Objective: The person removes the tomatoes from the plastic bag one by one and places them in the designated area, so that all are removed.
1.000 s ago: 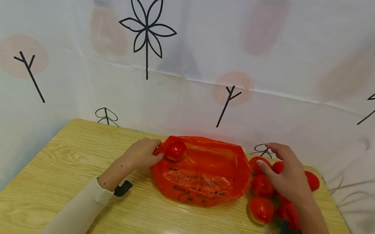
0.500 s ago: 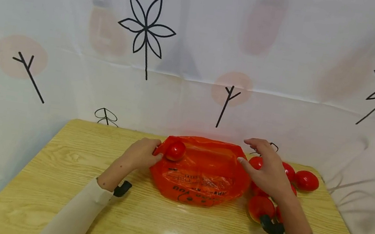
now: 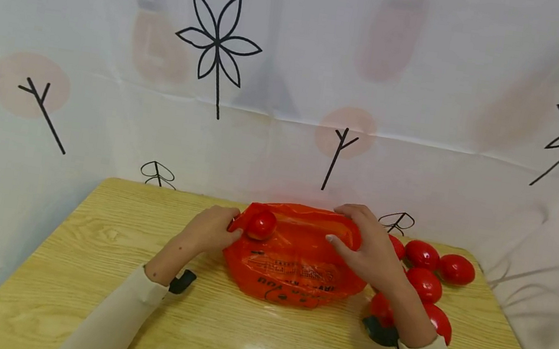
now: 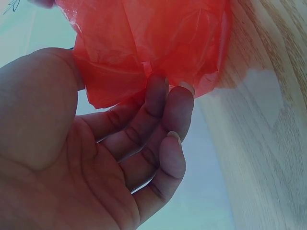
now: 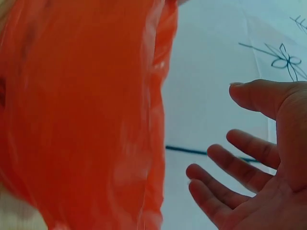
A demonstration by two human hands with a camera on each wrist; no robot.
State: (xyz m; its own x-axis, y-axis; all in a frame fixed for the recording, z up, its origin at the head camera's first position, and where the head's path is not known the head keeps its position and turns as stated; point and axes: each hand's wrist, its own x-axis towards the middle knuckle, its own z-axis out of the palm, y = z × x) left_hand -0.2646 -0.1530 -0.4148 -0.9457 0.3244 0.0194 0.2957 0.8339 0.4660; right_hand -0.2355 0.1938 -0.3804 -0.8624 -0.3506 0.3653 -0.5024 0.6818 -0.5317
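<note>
My left hand [image 3: 209, 228] pinches the left edge of a red plastic bag [image 3: 297, 275], which lies with its mouth spread wide. In the left wrist view its curled fingers [image 4: 177, 112] meet the bag film. One shiny round red fruit [image 3: 261, 225] sits inside the bag's mouth, close to that hand. My right hand [image 3: 373, 253] is held over the bag's right end, fingers spread and nothing in them. The right wrist view has this hand [image 5: 254, 167] apart from the bag [image 5: 86, 115]. Black printing shows on the bag's front.
Several more red fruits [image 3: 422, 255] lie grouped right of the bag, some partly hidden by the right forearm. Everything stands on a wood-grain table [image 3: 214, 332]. A white patterned cloth [image 3: 271, 155] hangs behind the table's far edge.
My right hand has moved left from above the group of fruits to over the bag's right end, still holding nothing. The left hand and the bag have stayed in place.
</note>
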